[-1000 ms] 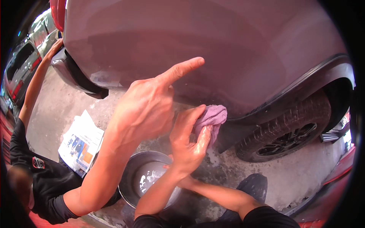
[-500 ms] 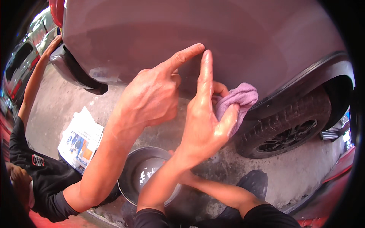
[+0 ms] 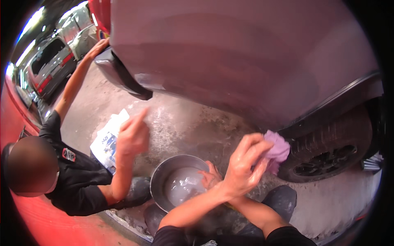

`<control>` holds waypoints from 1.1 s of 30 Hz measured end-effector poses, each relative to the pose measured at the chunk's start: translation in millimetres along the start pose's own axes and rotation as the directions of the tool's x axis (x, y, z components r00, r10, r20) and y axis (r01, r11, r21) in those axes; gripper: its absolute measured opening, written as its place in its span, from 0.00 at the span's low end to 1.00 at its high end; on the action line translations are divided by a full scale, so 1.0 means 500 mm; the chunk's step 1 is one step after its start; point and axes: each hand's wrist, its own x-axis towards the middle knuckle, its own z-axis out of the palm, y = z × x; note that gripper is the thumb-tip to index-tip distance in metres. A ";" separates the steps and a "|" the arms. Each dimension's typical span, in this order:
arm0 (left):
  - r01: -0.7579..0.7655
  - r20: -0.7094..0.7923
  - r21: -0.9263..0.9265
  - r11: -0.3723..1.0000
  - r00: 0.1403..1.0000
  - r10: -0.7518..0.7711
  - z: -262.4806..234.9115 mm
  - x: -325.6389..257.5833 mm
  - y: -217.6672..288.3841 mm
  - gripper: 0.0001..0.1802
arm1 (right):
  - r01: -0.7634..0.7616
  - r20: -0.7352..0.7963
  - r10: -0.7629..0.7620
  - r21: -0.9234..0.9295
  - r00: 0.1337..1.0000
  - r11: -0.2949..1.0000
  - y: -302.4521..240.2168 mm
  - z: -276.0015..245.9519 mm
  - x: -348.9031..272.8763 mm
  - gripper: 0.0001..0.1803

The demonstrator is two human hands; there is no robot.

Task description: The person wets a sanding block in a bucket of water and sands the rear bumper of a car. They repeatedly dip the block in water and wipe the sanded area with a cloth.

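My left hand (image 3: 245, 166) is closed on a bunched pink-purple cloth (image 3: 278, 151), in front of the car's rear wheel. My left forearm crosses over my right one. Below it, my right hand (image 3: 210, 177) grips the right rim of a round dark basin (image 3: 158, 186); part of this hand is hidden behind my left arm. Cloudy greyish liquid with bright reflections lies in the basin. Ahead stands a dull mauve-grey car body panel (image 3: 230, 57), and neither of my hands touches it.
A co-worker in a black shirt (image 3: 78, 192) crouches at the left, one blurred hand (image 3: 133, 133) raised, the other on the car's rear corner. Printed paper sheets (image 3: 102, 141) lie beside them. The black wheel (image 3: 328, 151) is at right; another car (image 3: 51, 61) stands far left.
My left hand has dropped down and right from the panel, its pointing index finger now drawn in. The co-worker's pointing hand has pulled back left. The whole view has shifted.
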 end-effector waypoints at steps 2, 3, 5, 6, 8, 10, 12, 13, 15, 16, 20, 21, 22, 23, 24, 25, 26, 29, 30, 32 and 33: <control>-0.136 -0.123 0.115 0.984 0.981 0.150 -0.031 0.084 0.031 0.24 | -0.027 -0.020 0.030 0.147 0.999 0.989 -0.028 -0.006 -0.007 0.23; -0.200 -0.209 0.209 0.957 0.947 0.244 -0.052 0.119 0.027 0.23 | -0.014 0.022 0.014 -0.013 1.000 1.000 -0.040 -0.023 -0.001 0.23; -0.284 -0.297 0.493 0.822 0.833 0.466 -0.143 0.205 0.000 0.21 | 0.061 0.112 -0.026 -0.321 0.993 0.945 -0.065 -0.049 0.017 0.24; -0.257 -0.382 0.487 0.835 0.797 0.468 -0.178 0.247 0.000 0.21 | 0.041 0.067 -0.019 -0.342 0.998 0.939 -0.070 -0.050 0.012 0.25; -0.191 -0.455 0.515 0.836 0.765 0.456 -0.269 0.348 -0.040 0.20 | 0.000 0.070 0.025 -0.339 0.997 0.941 -0.077 -0.057 0.007 0.23; -0.159 -0.367 0.700 0.697 0.757 0.541 -0.330 0.426 -0.076 0.21 | -0.011 0.090 0.042 -0.320 0.995 0.947 -0.095 -0.050 0.010 0.22; -0.308 -0.222 0.691 0.654 0.770 0.598 -0.243 0.427 -0.079 0.23 | -0.024 0.110 0.063 -0.325 0.992 0.945 -0.100 -0.063 0.006 0.22; -0.379 -0.151 0.682 0.626 0.763 0.628 -0.189 0.425 -0.072 0.25 | 0.002 0.101 0.031 -0.319 0.994 0.948 -0.097 -0.064 0.008 0.23; -0.493 0.091 0.746 0.447 0.741 0.665 -0.048 0.390 -0.070 0.33 | 0.072 0.134 -0.030 -0.321 0.991 0.944 -0.081 -0.058 -0.003 0.25; -0.487 0.094 0.697 0.526 0.790 0.606 0.045 0.358 -0.065 0.37 | 0.091 0.138 -0.050 -0.309 0.989 0.947 -0.064 -0.057 -0.007 0.26; -0.671 0.179 0.402 0.622 0.725 0.666 0.191 0.297 -0.049 0.37 | 0.108 0.141 -0.071 -0.276 0.987 0.955 -0.086 -0.053 0.002 0.30; -0.668 0.193 0.394 0.631 0.731 0.654 0.150 0.311 -0.061 0.36 | 0.090 0.115 -0.056 -0.316 0.992 0.944 -0.097 -0.064 -0.004 0.29; -0.614 0.186 0.586 0.528 0.737 0.650 0.082 0.337 -0.088 0.39 | 0.071 0.087 -0.042 -0.356 0.995 0.932 -0.100 -0.071 -0.006 0.29; -0.501 0.094 0.694 0.517 0.774 0.626 0.011 0.360 -0.118 0.39 | 0.070 0.107 -0.031 -0.385 0.994 0.920 -0.083 -0.078 -0.010 0.27; -0.414 -0.032 0.729 0.545 0.775 0.631 -0.066 0.384 -0.125 0.38 | 0.056 0.097 -0.018 -0.403 0.995 0.914 -0.073 -0.079 -0.002 0.25; -0.332 -0.110 0.798 0.503 0.740 0.663 -0.161 0.417 -0.146 0.37 | 0.062 0.107 -0.020 -0.402 0.994 0.914 -0.081 -0.062 0.013 0.22; -0.281 -0.237 0.782 0.556 0.691 0.683 -0.231 0.436 -0.159 0.29 | 0.038 0.114 0.010 -0.415 0.993 0.909 -0.082 -0.061 0.005 0.20; -0.207 -0.396 0.732 0.649 0.645 0.653 -0.338 0.432 -0.206 0.26 | 0.039 0.089 0.001 -0.452 0.996 0.891 -0.080 -0.056 0.001 0.23; -0.088 -0.406 0.825 0.558 0.594 0.694 -0.335 0.411 -0.224 0.26 | 0.064 0.083 -0.030 -0.453 0.996 0.889 -0.078 -0.051 0.000 0.24; -0.075 -0.510 0.631 0.772 0.710 0.486 -0.184 0.322 -0.284 0.40 | 0.082 0.105 -0.032 -0.514 0.994 0.854 -0.078 -0.050 0.005 0.26; -0.115 -0.403 0.626 0.771 0.800 0.445 -0.089 0.257 -0.283 0.46 | 0.099 0.124 -0.036 -0.547 0.992 0.832 -0.072 -0.046 0.002 0.27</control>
